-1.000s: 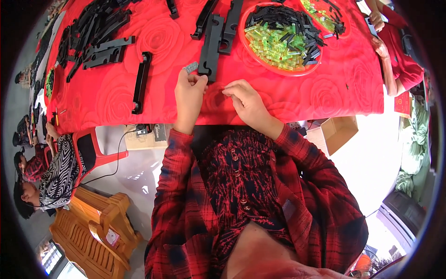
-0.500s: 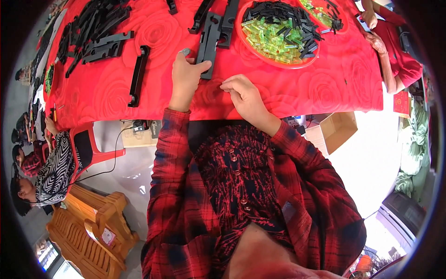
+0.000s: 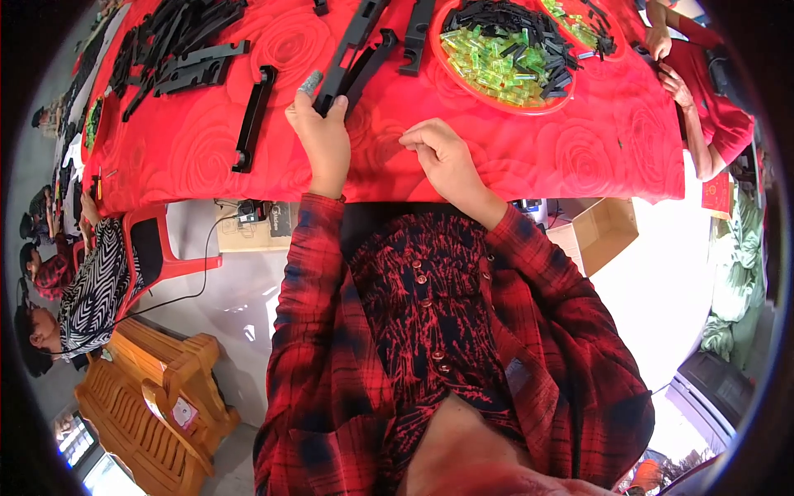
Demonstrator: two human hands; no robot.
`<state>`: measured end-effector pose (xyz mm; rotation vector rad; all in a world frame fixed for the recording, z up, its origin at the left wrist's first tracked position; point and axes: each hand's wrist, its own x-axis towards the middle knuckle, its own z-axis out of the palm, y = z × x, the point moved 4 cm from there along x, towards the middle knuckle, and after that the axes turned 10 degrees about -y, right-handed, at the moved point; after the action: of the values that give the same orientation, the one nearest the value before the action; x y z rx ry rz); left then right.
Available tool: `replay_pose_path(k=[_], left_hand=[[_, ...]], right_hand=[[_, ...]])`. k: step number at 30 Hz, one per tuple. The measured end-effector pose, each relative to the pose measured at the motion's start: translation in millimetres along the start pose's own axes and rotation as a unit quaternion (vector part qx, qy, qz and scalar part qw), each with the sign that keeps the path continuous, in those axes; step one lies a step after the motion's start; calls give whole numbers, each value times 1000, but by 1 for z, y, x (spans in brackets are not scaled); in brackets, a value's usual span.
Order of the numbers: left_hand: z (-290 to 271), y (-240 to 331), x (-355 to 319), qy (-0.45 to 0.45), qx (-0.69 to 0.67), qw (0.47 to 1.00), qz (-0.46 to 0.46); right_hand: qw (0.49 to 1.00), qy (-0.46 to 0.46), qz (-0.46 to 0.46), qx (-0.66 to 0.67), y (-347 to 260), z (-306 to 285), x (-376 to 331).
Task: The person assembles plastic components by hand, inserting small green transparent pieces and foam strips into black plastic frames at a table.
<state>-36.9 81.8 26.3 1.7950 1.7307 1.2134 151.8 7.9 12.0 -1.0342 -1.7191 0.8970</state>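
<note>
— Long black plastic bar [image 3: 354, 59], where does it lie?
— On the table with the red rose-pattern cloth [image 3: 571, 149], slanting away from the person. Its near end is inside the left hand [image 3: 321, 136].
— How is that hand?
— The fingers are closed around the near end of the bar; one fingertip wears a grey cover [image 3: 310, 81].
— And the right hand [image 3: 441, 155]?
— It rests on the cloth just beside the left one, fingers curled loosely, not touching the bar. I cannot tell if it pinches something small.
— What else is near?
— A red round tray of green and black small parts [image 3: 513, 54] lies beyond the right hand, and another black bar [image 3: 252, 116] lies left of the left hand.
</note>
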Motion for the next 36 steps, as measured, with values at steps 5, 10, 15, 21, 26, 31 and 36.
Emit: replay_pose_path(k=[5, 10, 15, 21, 26, 31, 36], left_hand=[[-2, -15, 19, -58, -471, 879, -52], [-31, 29, 16, -133, -473, 870, -45], [-22, 45, -56, -326, -746, 532, -233], [16, 51, -125, -347, -773, 382, -370], [25, 42, -136, -353, -746, 442, -351], [16, 69, -140, -431, -658, 536, -308], [20, 74, -130, -437, -588, 624, -273]], right_hand=[[1000, -2, 8, 10, -1, -1, 0], [990, -9, 94, 101, -13, -13, 3], [922, 59, 119, 363, -38, -41, 17], [944, 41, 131, 300, -35, -58, 8], [948, 114, 108, 275, -42, -65, -3], [973, 106, 166, 121, -55, -66, -11], [960, -12, 240, 140, -38, -45, -17]])
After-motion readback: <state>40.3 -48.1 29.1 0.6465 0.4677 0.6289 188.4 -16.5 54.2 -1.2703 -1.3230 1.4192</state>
